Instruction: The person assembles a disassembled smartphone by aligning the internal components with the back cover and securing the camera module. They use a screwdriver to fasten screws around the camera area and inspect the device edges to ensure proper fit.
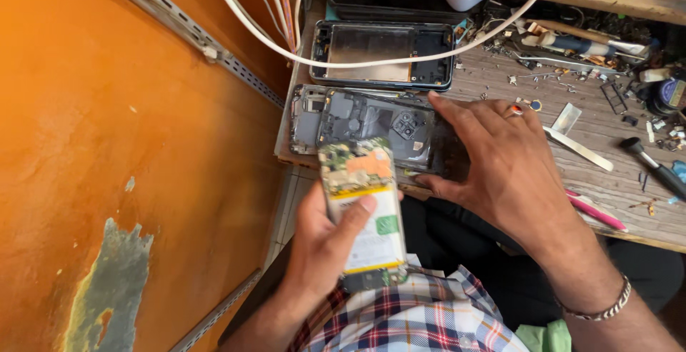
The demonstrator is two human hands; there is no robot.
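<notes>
Two hands work: left hand [325, 241] grips an opened phone [363, 209], thumb across its battery to steady it. Right hand [500, 162] lies spread, fingers wide, pinning a back cover [386, 127] on the bench [607, 180]

The white battery label [370, 229] sits in the lower centre of the frame, on the opened phone [361, 212] held in the left hand [325, 248]. It is a tall rectangle, white, with a yellow band along its upper edge and another along its lower edge. A small green square patch [387, 225] lies on its right half. The thumb covers part of its upper left area.

The screen panel [384, 55] lies flat at the upper centre of the frame, on the wooden bench [572, 173]. It is a wide dark-framed rectangle with a dull, reflective brownish middle, unlit. A white cable [429, 55] crosses over it.
</notes>
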